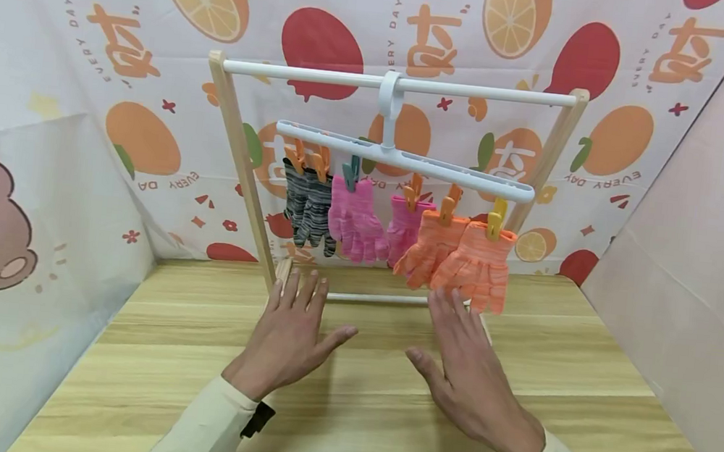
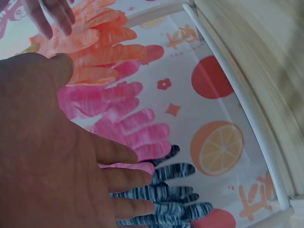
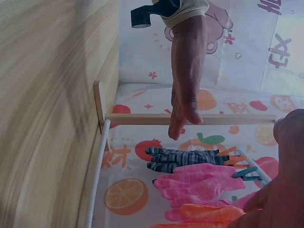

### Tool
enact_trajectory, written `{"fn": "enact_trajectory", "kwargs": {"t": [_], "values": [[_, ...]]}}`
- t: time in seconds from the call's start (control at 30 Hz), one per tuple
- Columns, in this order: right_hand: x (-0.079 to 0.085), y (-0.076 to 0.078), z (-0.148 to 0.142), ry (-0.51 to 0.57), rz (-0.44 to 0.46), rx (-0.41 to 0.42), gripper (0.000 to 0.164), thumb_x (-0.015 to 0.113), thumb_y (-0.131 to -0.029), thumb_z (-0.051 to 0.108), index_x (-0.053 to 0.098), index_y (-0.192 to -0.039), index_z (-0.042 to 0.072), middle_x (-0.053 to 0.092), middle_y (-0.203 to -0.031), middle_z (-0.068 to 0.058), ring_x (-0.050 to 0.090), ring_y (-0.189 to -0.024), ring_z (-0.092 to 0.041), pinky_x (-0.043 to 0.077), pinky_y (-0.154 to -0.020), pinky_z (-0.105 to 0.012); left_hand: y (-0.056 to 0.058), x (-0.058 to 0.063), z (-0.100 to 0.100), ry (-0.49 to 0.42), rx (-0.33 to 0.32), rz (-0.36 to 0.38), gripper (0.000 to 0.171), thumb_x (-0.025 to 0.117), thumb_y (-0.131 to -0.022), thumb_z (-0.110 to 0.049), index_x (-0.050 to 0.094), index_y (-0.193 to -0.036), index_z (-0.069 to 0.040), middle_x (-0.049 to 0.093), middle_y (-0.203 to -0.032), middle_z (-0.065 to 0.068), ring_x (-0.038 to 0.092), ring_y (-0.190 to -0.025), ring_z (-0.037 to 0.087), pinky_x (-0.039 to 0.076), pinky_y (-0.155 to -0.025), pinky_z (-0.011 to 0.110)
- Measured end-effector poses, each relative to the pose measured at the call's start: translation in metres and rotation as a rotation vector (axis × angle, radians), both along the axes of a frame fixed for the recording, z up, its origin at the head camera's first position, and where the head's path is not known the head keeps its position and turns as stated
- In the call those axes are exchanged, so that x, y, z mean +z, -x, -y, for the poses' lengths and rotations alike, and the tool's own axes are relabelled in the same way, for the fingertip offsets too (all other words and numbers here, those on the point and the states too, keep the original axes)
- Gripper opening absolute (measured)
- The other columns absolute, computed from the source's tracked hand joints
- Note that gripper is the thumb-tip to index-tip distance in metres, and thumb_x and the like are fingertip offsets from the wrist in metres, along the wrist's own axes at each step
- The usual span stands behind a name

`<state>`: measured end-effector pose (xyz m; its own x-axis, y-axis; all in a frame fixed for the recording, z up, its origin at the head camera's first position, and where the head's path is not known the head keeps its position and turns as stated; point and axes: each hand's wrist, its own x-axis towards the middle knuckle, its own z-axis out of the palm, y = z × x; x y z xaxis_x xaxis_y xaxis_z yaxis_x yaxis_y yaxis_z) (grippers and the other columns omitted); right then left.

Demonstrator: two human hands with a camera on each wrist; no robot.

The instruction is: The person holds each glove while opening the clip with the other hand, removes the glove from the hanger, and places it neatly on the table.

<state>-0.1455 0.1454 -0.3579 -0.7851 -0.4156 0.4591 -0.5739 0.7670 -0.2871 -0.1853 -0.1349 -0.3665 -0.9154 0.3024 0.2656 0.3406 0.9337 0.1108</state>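
Observation:
My left hand point(image 1: 288, 342) is held out with straight fingers and thumb spread, its fingertips overlapping the rack's lower left side in the head view. Opposite it, my right hand point(image 1: 468, 374) has its fingers extended, their tips close below an orange glove point(image 1: 476, 262). Neither hand holds anything. A white hanger point(image 1: 401, 158) hangs by its hook from the rack's top bar point(image 1: 317, 75), tilted lower at the right. Clipped along it are a pair of black-grey gloves point(image 1: 317, 211), a pair of pink gloves point(image 1: 356, 222) and two orange ones, held by orange clothespins point(image 1: 447, 205), a teal one point(image 1: 350, 174) and a yellow one point(image 1: 495, 221).
The rack's wooden side posts point(image 1: 240, 163) stand on a wood-grain table point(image 1: 178, 368). A white lower bar point(image 1: 381, 298) joins them near the tabletop. Behind hangs a fruit-printed cloth point(image 1: 178, 92), with pale cloth walls point(image 1: 690, 287) at both sides.

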Motion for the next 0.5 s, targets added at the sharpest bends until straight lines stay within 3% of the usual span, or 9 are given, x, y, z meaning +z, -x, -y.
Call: {"fn": "enact_trajectory", "kwargs": {"t": [0.5], "values": [[0.008, 0.001, -0.007, 0.081, -0.124, -0.003, 0.066, 0.049, -0.108, 0.039, 0.03, -0.158, 0.0, 0.029, -0.163, -0.018, 0.023, -0.152, -0.036, 0.023, -0.118, -0.056, 0.002, 0.011, -0.024, -0.01, -0.061, -0.051, 0.09, 0.041, -0.099, -0.07, 0.038, -0.154, 0.001, 0.034, -0.159, 0.024, 0.02, -0.15, 0.046, 0.017, -0.119, 0.06]]}}
